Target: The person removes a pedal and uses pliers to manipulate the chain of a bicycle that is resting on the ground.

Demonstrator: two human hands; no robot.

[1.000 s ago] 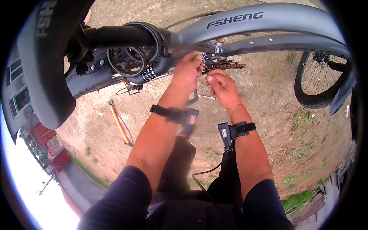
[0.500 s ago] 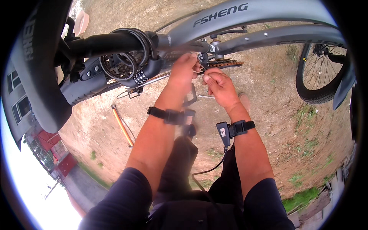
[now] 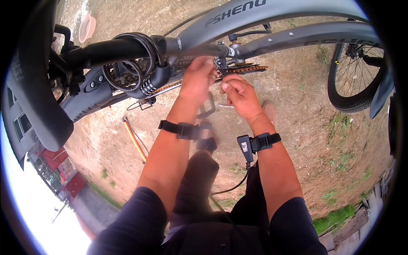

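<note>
A grey bicycle frame crosses the top of the view. My left hand reaches to the front derailleur by the seat tube, its fingers bent together beside it and slightly blurred. Close to its right, my right hand pinches thumb against forefinger just below the chainring. Whatever the fingertips of either hand hold is too small or hidden to make out. A rusty-brown chain runs left from there, behind my left hand. Under the hands a pedal shows faintly.
A coiled cable lock hangs beneath the black saddle. On the dirt ground lie an orange pump and a wrench. The front wheel stands at right; a pink basin sits far left.
The bicycle and both hands appear slightly farther left in the picture. My hands keep nearly the same pose at the derailleur and chainring.
</note>
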